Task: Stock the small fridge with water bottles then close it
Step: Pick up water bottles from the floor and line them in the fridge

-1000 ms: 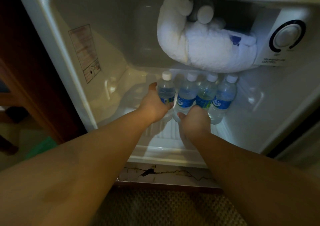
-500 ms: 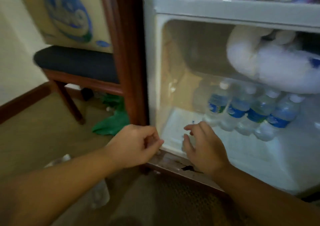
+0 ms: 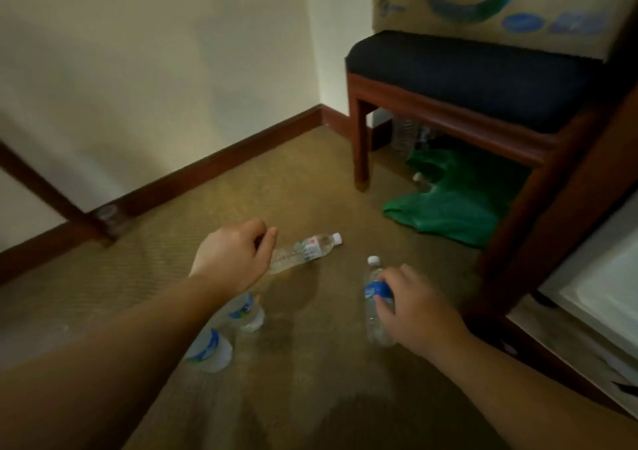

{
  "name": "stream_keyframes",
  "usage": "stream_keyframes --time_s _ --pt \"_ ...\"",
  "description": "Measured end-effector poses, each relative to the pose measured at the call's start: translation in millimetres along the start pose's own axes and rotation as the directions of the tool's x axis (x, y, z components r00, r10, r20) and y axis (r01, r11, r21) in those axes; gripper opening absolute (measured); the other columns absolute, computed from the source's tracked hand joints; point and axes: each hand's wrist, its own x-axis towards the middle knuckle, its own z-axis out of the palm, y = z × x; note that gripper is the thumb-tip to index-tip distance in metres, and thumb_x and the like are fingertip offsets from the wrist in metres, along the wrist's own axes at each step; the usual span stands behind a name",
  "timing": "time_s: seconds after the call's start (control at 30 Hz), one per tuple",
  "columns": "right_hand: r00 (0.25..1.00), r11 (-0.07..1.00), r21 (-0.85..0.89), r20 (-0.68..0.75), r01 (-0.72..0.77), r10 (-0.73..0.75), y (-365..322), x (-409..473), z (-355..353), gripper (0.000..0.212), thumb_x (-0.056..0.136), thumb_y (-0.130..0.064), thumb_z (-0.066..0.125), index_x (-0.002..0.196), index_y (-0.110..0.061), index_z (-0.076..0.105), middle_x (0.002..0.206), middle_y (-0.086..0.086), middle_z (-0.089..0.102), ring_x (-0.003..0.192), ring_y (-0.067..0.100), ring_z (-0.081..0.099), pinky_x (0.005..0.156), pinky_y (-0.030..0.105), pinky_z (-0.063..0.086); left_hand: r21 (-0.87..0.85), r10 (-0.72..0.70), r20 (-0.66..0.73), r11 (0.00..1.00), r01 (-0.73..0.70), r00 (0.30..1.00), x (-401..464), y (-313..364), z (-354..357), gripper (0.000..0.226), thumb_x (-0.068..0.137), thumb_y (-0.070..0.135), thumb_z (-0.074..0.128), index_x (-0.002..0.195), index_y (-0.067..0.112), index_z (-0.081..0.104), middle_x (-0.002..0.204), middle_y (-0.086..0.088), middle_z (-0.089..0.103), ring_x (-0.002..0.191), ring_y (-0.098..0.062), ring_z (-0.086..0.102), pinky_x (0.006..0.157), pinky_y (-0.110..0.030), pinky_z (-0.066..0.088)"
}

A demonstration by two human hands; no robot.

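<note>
Bottle [image 3: 374, 306] on carpet [image 3: 310, 398], right hand [image 3: 419, 315] gripping it.

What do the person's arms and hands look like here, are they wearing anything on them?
Both arms are bare from the bottom edge of the picture to the fingertips: no sleeves, gloves, watch, bracelets or rings show on the left hand or the right hand. The fingernails look short and unpainted. The light is dim and the picture is a little blurred, so finer marks cannot be told.
</note>
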Motion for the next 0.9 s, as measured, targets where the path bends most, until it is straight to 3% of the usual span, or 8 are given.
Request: stream_keyframes --time_s 0.13,0.3,0.43,0.53,0.67,0.77,0.83,0.9 --pt "0.934 0.961 -0.023 0.230 -0.276 0.274 -15 30 47 0.062 0.097 -0.043 0.065 0.150 -0.032 0.034 0.143 0.003 0.045 0.118 0.016 0.053 0.089 0.032 0.049 0.146 -0.321 0.196 0.944 0.296 0.927 -18 -56 16 0.032 0.101 0.055 0.043 0.096 0.028 0.059 0.074 0.009 0.062 0.067 -0.011 0.059 0.057 -0.031 0.049" --pt "0.822 0.874 0.003 0.342 -0.485 0.455 -6 47 98 0.083 0.096 -0.038 0.068 0.159 -0.032 0.014 0.145 0.019 0.039 0.119 0.029 0.054 0.089 0.040 0.053 0.134 -0.436 0.298 0.900 0.415 0.849 -53 -102 30 0.046 0.088 0.074 0.048 0.110 0.034 0.053 0.098 0.009 0.064 0.090 -0.015 0.063 0.074 -0.038 0.056" --pt "0.814 0.864 -0.047 0.311 -0.502 0.490 1 45 115 0.095 0.097 -0.029 0.068 0.162 -0.036 -0.001 0.149 0.026 0.036 0.118 0.030 0.056 0.080 0.036 0.047 0.109 -0.387 0.356 0.921 0.374 0.851 -66 -116 36 0.057 0.085 0.078 0.051 0.123 0.036 0.051 0.117 0.008 0.055 0.111 -0.015 0.056 0.088 -0.038 0.051" --pt "0.812 0.852 -0.038 0.285 -0.522 0.510 4 41 115 0.108 0.094 -0.026 0.072 0.160 -0.039 -0.012 0.151 0.024 0.035 0.123 0.033 0.055 0.082 0.037 0.046 0.073 -0.324 0.342 0.945 0.319 0.882 -60 -117 39 0.051 0.090 0.071 0.054 0.126 0.035 0.053 0.112 0.010 0.061 0.104 -0.012 0.056 0.084 -0.033 0.048" --pt "0.726 0.789 -0.012 0.384 -0.614 0.570 4 30 102 0.132 0.082 -0.016 0.083 0.158 -0.035 -0.023 0.154 0.019 0.038 0.129 0.034 0.053 0.089 0.041 0.050 0.033 -0.266 0.323 0.962 0.270 0.908 -47 -107 44 0.036 0.095 0.058 0.057 0.115 0.028 0.060 0.103 0.010 0.063 0.090 -0.011 0.060 0.077 -0.032 0.051" --pt "0.674 0.779 -0.085 0.449 -0.622 0.587 4 18 102 0.150 0.073 -0.022 0.091 0.153 -0.037 -0.035 0.156 0.020 0.038 0.131 0.036 0.053 0.100 0.049 0.052 0.034 -0.164 0.347 0.986 0.162 0.923 -43 -98 50 0.031 0.098 0.056 0.053 0.107 0.027 0.058 0.099 0.010 0.059 0.086 -0.010 0.058 0.075 -0.032 0.052" --pt "0.702 0.777 -0.031 0.406 -0.629 0.585 6 19 103 0.147 0.072 -0.033 0.092 0.155 -0.040 -0.030 0.157 0.018 0.038 0.133 0.037 0.052 0.103 0.053 0.049 0.022 -0.070 0.358 0.998 0.067 0.931 -42 -90 54 0.031 0.098 0.057 0.050 0.105 0.028 0.057 0.097 0.011 0.056 0.086 -0.010 0.056 0.075 -0.032 0.051" --pt "0.737 0.763 0.106 0.370 -0.638 0.566 8 32 101 0.129 0.082 -0.038 0.084 0.160 -0.037 -0.019 0.158 0.016 0.039 0.134 0.036 0.052 0.102 0.052 0.049 0.008 0.000 0.357 1.000 -0.003 0.934 -39 -81 57 0.031 0.098 0.056 0.050 0.104 0.027 0.057 0.096 0.011 0.055 0.086 -0.010 0.055 0.074 -0.031 0.051"
